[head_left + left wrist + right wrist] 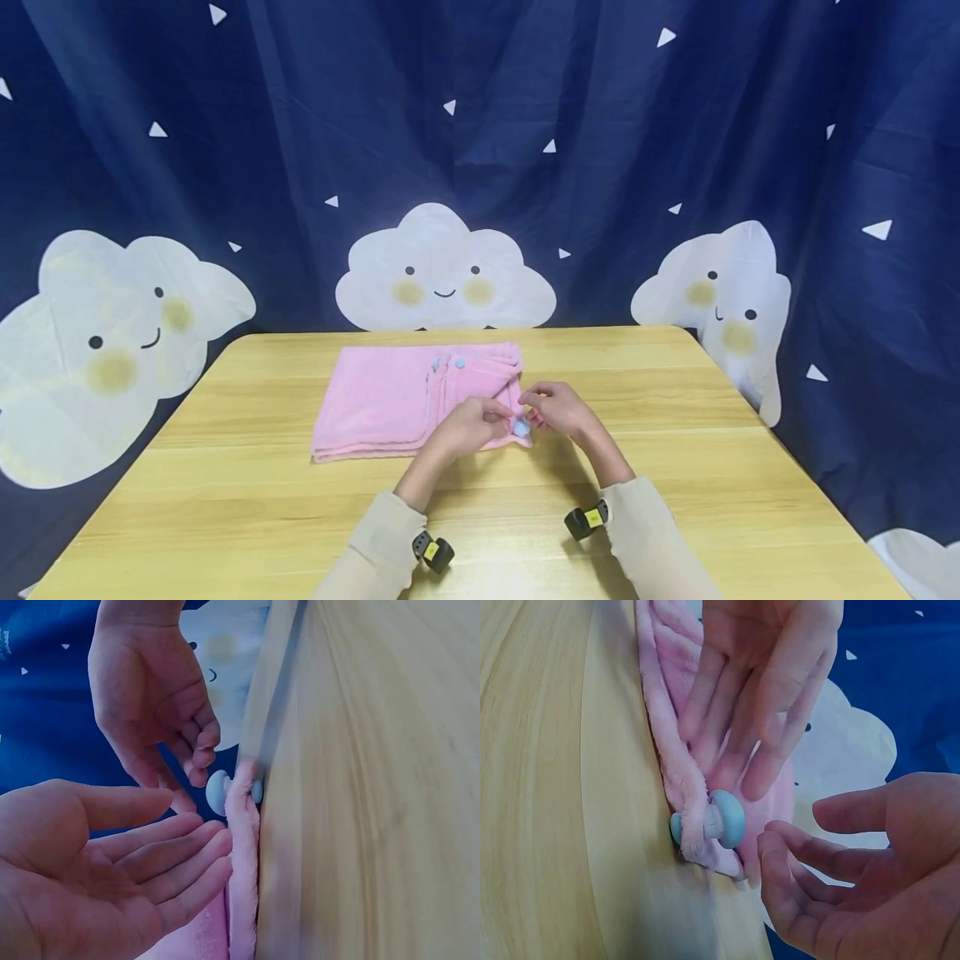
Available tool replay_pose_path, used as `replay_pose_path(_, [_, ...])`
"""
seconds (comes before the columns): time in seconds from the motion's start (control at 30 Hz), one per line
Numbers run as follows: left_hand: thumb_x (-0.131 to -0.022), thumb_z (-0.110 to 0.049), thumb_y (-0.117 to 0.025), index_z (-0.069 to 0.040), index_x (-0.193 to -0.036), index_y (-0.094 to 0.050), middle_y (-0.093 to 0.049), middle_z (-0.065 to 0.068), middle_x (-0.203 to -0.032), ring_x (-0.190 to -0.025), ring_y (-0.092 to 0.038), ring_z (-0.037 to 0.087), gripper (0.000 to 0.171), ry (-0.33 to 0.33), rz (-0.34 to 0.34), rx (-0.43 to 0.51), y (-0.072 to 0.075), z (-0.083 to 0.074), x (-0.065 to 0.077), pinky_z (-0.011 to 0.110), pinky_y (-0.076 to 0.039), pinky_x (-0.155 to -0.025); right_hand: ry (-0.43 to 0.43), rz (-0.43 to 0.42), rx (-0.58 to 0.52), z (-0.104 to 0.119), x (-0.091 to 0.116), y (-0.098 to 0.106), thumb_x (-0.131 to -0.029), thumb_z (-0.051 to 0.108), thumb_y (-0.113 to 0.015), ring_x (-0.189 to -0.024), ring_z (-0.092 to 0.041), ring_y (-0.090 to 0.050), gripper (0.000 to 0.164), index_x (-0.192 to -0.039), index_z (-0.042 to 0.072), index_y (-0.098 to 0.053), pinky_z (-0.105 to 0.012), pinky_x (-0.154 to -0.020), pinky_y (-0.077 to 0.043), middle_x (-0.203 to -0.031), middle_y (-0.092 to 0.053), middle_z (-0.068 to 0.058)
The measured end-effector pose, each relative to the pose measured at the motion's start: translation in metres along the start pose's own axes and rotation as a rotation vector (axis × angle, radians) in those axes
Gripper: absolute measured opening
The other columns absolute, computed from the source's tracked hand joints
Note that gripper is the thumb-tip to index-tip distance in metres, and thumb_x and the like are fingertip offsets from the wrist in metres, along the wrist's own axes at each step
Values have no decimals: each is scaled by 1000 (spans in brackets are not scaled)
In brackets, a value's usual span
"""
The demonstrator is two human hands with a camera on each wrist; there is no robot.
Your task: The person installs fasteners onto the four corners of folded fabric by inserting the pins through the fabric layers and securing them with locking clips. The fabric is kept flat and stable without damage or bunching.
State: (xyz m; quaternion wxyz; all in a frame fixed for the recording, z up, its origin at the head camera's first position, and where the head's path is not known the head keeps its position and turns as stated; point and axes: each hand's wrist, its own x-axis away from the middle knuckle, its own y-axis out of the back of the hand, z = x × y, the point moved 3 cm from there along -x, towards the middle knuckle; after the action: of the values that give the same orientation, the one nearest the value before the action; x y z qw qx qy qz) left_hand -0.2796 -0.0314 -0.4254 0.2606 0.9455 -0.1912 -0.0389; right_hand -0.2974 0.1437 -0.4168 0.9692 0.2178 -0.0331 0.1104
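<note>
A folded pink blanket [382,392] of soft, fuzzy fabric lies on the table. At its near right corner sits a light blue mushroom-shaped fastener [521,427]. In the right wrist view the round cap of this fastener [731,819] stands on a pale stem, and a smaller blue piece shows on the other side of the pink edge. My left hand [471,427] is just left of the fastener, with fairly straight fingers touching or close to the fabric. On the other side, my right hand [558,408] has loosely bent fingers beside the cap, apart from it and holding nothing.
Two more light blue pieces, one a round cap [460,363], sit farther back on the blanket's folded part. Wood-grain table [675,467] surrounds the blanket. Behind it hangs a dark blue curtain [480,167] with white clouds and triangles.
</note>
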Motion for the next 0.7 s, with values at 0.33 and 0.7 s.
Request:
replay_pose_path(0.33, [-94, -15, -68, -3, -129, -64, -72, 19, -120, -101, -72, 29, 37, 39, -419, 157, 41, 5, 0, 46, -57, -90, -5, -26, -27, 2, 1, -1, -100, 10, -52, -74, -22, -60, 27, -109, -12, -65, -32, -69, -52, -82, -64, -16])
replay_pose_path(0.7, [-90, -17, -71, 1, -124, -61, -67, 21, -118, -105, -63, 35, 40, 124, -543, 12, 63, 33, 3, 49, -50, -96, -15, -40, -63, 2, 1, -2, -100, 8, -51, -72, -20, -58, 26, -108, -13, -64, -36, -71, -51, -81, -63, -15])
